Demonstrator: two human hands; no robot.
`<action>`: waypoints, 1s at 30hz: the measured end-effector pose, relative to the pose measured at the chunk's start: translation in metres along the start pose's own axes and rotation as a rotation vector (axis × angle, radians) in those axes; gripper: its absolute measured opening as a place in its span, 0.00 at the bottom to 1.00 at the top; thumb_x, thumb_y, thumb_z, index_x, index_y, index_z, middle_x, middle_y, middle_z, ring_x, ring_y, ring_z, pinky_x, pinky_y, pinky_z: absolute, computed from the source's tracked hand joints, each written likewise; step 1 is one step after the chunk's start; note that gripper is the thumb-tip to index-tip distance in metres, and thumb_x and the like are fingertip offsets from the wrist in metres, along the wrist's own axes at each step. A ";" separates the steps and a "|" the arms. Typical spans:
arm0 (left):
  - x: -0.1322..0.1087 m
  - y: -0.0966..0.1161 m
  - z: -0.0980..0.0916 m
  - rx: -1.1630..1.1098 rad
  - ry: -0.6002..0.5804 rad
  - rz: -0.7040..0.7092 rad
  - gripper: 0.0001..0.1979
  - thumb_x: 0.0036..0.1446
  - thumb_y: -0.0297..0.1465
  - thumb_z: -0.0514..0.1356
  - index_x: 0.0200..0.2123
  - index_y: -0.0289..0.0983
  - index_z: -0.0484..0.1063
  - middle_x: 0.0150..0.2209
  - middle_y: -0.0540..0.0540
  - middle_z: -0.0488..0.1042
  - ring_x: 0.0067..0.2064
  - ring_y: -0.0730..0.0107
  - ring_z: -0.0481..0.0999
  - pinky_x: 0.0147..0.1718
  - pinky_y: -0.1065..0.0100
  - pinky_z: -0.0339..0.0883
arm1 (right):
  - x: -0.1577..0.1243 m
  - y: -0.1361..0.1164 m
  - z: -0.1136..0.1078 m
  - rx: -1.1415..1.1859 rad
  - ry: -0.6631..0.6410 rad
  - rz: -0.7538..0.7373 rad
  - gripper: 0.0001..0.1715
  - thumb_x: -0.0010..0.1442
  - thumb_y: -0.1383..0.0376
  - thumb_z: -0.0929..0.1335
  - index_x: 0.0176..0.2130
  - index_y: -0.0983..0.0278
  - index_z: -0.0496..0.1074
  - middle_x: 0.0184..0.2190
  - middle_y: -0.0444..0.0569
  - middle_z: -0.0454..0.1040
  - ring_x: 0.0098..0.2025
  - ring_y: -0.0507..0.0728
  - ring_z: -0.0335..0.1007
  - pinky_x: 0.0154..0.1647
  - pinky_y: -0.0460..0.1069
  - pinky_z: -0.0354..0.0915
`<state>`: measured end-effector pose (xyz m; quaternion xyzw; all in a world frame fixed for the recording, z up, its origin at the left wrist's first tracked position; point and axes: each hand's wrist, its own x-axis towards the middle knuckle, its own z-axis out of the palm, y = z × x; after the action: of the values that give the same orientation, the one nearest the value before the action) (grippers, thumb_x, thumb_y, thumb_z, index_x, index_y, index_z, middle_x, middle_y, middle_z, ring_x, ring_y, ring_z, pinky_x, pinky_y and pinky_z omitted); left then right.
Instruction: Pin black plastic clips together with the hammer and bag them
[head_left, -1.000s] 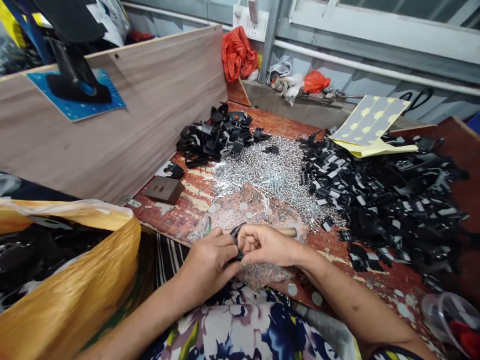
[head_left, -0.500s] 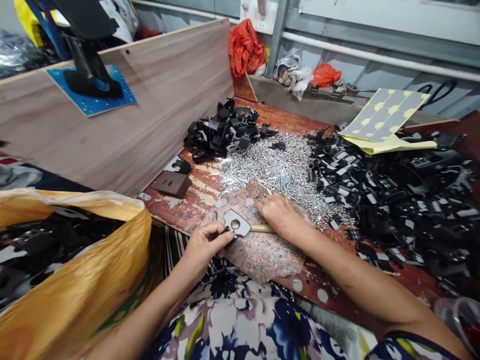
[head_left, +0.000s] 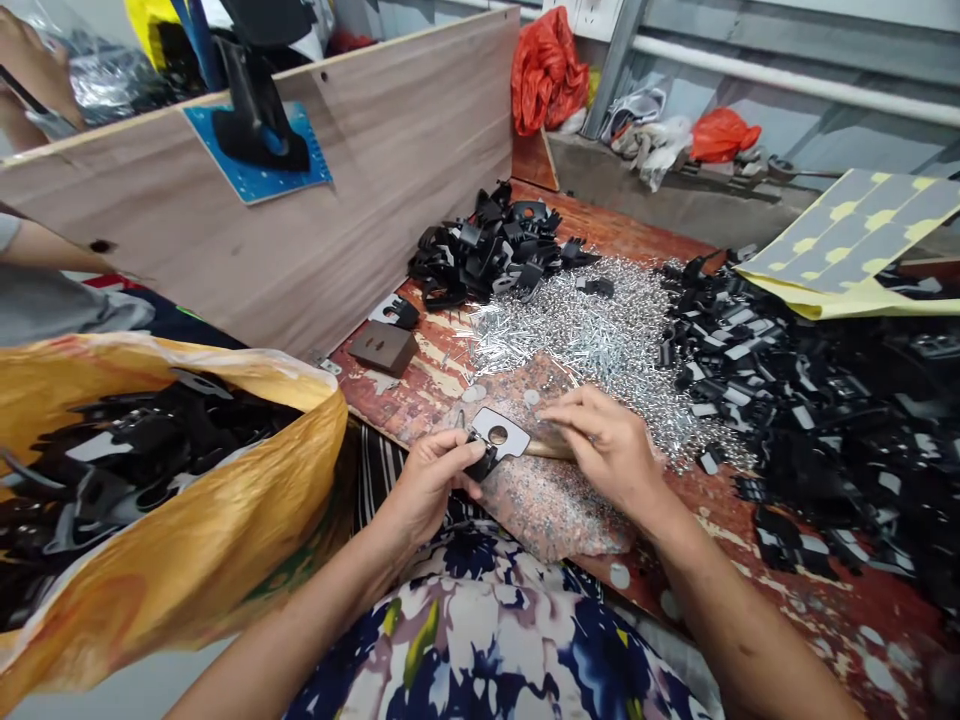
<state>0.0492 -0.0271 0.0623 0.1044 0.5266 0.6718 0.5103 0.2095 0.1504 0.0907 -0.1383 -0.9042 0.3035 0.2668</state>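
**A:** Where is the clip (head_left: 513, 438), and what has it?
**B:** Above the slab (head_left: 566, 515), pale face up, hole in view. My left hand (head_left: 424, 480) grasps its black end between thumb and fingers.

**A:** And my right hand (head_left: 613, 445)?
**B:** Just beyond the clip and apart from it, above the handle (head_left: 551, 446), with thumb and fingertips drawn close together. I cannot tell whether a pin lies between them, nor whether the hand touches the handle.

**A:** What do you take the step to be?
**B:** In my judgement, joining a pin to the clip; the heap of pins (head_left: 600, 335) lies just past the slab, with loose clips (head_left: 795, 400) to its right.

**A:** How do I do it well?
**B:** I would hold the clip firm and level, and keep my left thumb off whichever opening receives the pin. I would carry one pin only, pinched near its rear end, and line it up before pressing. If it binds, I would draw back and realign rather than force it. Working over the slab, I should find a dropped pin easily.
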 end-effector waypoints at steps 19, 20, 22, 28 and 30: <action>0.002 -0.004 0.002 -0.169 -0.030 -0.041 0.18 0.47 0.42 0.74 0.25 0.34 0.77 0.24 0.50 0.73 0.21 0.77 0.68 0.18 0.74 0.69 | 0.002 -0.049 0.032 0.120 -0.031 -0.078 0.08 0.69 0.70 0.65 0.41 0.61 0.74 0.34 0.47 0.77 0.36 0.53 0.73 0.39 0.51 0.71; 0.002 -0.004 0.002 -0.171 -0.026 -0.040 0.18 0.46 0.42 0.75 0.25 0.33 0.77 0.24 0.50 0.73 0.21 0.77 0.69 0.18 0.74 0.70 | 0.002 -0.050 0.032 0.120 -0.028 -0.078 0.08 0.69 0.71 0.65 0.40 0.61 0.74 0.34 0.47 0.77 0.36 0.53 0.73 0.39 0.51 0.70; 0.002 -0.003 0.003 -0.176 -0.018 -0.036 0.19 0.45 0.42 0.75 0.24 0.33 0.76 0.24 0.50 0.72 0.21 0.77 0.69 0.19 0.73 0.71 | 0.002 -0.050 0.031 0.119 -0.020 -0.078 0.08 0.69 0.72 0.65 0.39 0.61 0.73 0.33 0.46 0.77 0.36 0.53 0.73 0.38 0.51 0.70; 0.001 -0.003 0.007 -0.182 -0.014 -0.026 0.19 0.45 0.42 0.75 0.24 0.33 0.76 0.24 0.51 0.71 0.22 0.76 0.68 0.20 0.73 0.72 | 0.002 -0.054 0.032 0.018 -0.016 -0.119 0.10 0.69 0.73 0.64 0.39 0.61 0.71 0.33 0.47 0.75 0.37 0.54 0.71 0.41 0.52 0.71; 0.000 -0.004 0.008 -0.190 -0.003 -0.016 0.18 0.46 0.42 0.75 0.26 0.34 0.76 0.25 0.51 0.72 0.23 0.76 0.69 0.21 0.73 0.71 | 0.001 -0.059 0.035 -0.101 -0.017 -0.207 0.11 0.69 0.73 0.63 0.39 0.61 0.72 0.31 0.47 0.73 0.36 0.55 0.70 0.47 0.55 0.72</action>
<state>0.0568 -0.0226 0.0625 0.0525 0.4606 0.7144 0.5242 0.1832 0.0882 0.1048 -0.0547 -0.9301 0.2295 0.2816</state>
